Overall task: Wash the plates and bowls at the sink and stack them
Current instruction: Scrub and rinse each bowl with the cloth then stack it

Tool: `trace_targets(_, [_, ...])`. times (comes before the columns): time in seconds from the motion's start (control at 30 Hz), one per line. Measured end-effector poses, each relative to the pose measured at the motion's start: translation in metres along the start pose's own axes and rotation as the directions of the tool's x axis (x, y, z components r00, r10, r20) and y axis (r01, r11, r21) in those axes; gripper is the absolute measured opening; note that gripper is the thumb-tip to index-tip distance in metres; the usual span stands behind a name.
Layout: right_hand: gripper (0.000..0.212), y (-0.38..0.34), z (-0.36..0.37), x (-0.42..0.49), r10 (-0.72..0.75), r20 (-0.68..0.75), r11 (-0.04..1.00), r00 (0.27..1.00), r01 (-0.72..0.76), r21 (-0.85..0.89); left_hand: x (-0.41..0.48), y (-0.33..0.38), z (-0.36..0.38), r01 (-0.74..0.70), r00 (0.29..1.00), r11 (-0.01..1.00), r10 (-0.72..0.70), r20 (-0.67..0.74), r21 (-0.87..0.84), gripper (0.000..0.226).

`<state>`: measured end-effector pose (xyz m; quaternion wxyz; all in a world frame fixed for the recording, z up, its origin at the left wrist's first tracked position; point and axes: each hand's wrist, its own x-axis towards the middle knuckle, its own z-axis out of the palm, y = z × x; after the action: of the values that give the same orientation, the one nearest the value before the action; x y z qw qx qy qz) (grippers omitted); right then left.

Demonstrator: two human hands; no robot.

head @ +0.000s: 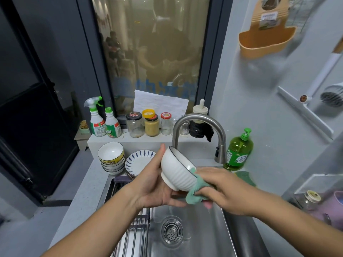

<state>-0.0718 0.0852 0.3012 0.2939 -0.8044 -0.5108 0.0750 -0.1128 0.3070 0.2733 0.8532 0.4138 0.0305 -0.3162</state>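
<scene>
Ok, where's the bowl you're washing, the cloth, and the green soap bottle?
bowl (178,171): head view, on its ribbed outer side.
cloth (193,197): head view, on the bunched part under the bowl.
soap bottle (241,145): head view, on the green body above the label.

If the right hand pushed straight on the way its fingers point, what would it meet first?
The right hand points left, so the green cloth it grips would meet the white bowl held by the left hand; cloth and bowl look in contact.
</scene>
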Motion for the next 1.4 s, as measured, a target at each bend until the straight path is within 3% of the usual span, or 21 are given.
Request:
trace_targets(0.07, [0.008, -0.006, -0.004, 0.000, 0.178, 0.056, 0.859, 0.982, -0.183, 0.479, -0.001, -0.005, -0.003, -0.097, 0.987, 0.994, 0.102, 0.124, -0.041, 0.109])
trace_targets(0.13, [0.020, -0.004, -0.008, -0.002, 0.235, 0.076, 0.711, 0.969, -0.225, 0.666, -0.001, -0.011, -0.011, -0.243, 0.944, 0.964, 0.261, 0.200, -0.111, 0.106])
trace_targets(0.2, [0.032, 0.000, -0.010, -0.002, 0.255, 0.080, 0.592, 0.964, -0.221, 0.775, -0.002, -0.014, -0.016, -0.302, 0.934, 0.942, 0.323, 0.152, -0.145, 0.109])
trace_targets(0.37, [0.044, 0.002, -0.001, 0.004, 0.331, -0.029, 0.363, 0.943, -0.099, 0.927, -0.001, -0.014, -0.013, -0.407, 0.912, 0.913, 0.404, 0.071, 0.022, 0.110])
trace_targets(0.47, [0.040, -0.004, 0.007, 0.011, 0.497, -0.161, 0.292, 0.853, 0.010, 0.956, 0.001, -0.012, -0.012, -0.462, 0.885, 0.887, 0.462, -0.056, 0.008, 0.110])
trace_targets(0.53, [0.034, -0.011, 0.013, 0.015, 0.565, -0.247, 0.354, 0.787, 0.040, 0.935, 0.002, -0.012, -0.011, -0.499, 0.860, 0.866, 0.496, -0.119, 0.004, 0.112])
trace_targets(0.6, [0.025, -0.018, 0.018, 0.019, 0.574, -0.348, 0.495, 0.741, 0.025, 0.869, 0.001, -0.014, -0.007, -0.517, 0.840, 0.855, 0.516, -0.168, 0.038, 0.112])
trace_targets(0.73, [0.026, -0.033, 0.021, 0.030, 0.502, -0.416, 0.653, 0.758, -0.017, 0.757, 0.003, -0.020, 0.002, -0.542, 0.817, 0.837, 0.545, -0.188, 0.076, 0.108])
trace_targets(0.8, [0.028, -0.035, 0.015, 0.036, 0.371, -0.519, 0.877, 0.770, -0.106, 0.469, 0.004, -0.019, 0.009, -0.544, 0.812, 0.834, 0.552, -0.192, 0.096, 0.102])
trace_targets(0.87, [0.038, -0.026, 0.011, 0.040, 0.229, -0.558, 0.970, 0.798, -0.141, 0.197, 0.003, -0.014, 0.017, -0.552, 0.804, 0.829, 0.557, -0.210, 0.086, 0.100])
trace_targets(0.97, [0.045, -0.025, 0.019, 0.040, 0.173, -0.579, 0.984, 0.796, -0.117, 0.134, 0.004, -0.003, 0.019, -0.561, 0.796, 0.827, 0.549, -0.255, 0.032, 0.097])
trace_targets(1.1, [0.048, -0.029, 0.051, 0.031, 0.097, -0.597, 0.995, 0.796, -0.056, 0.087, 0.005, 0.003, 0.006, -0.538, 0.803, 0.843, 0.517, -0.296, 0.013, 0.074])
trace_targets(1.23, [0.041, -0.013, 0.023, 0.044, 0.236, -0.545, 0.961, 0.804, -0.110, 0.254, 0.006, -0.008, 0.009, -0.452, 0.848, 0.884, 0.467, -0.252, 0.118, 0.054])
trace_targets(1.3, [0.037, -0.007, 0.010, 0.054, 0.291, -0.492, 0.931, 0.821, -0.123, 0.344, 0.007, -0.005, 0.011, -0.462, 0.839, 0.875, 0.483, -0.249, 0.143, 0.054])
trace_targets(1.4, [0.040, -0.006, 0.020, 0.055, 0.278, -0.552, 0.937, 0.786, -0.097, 0.335, 0.008, 0.009, 0.009, -0.487, 0.810, 0.862, 0.505, -0.297, 0.138, 0.058])
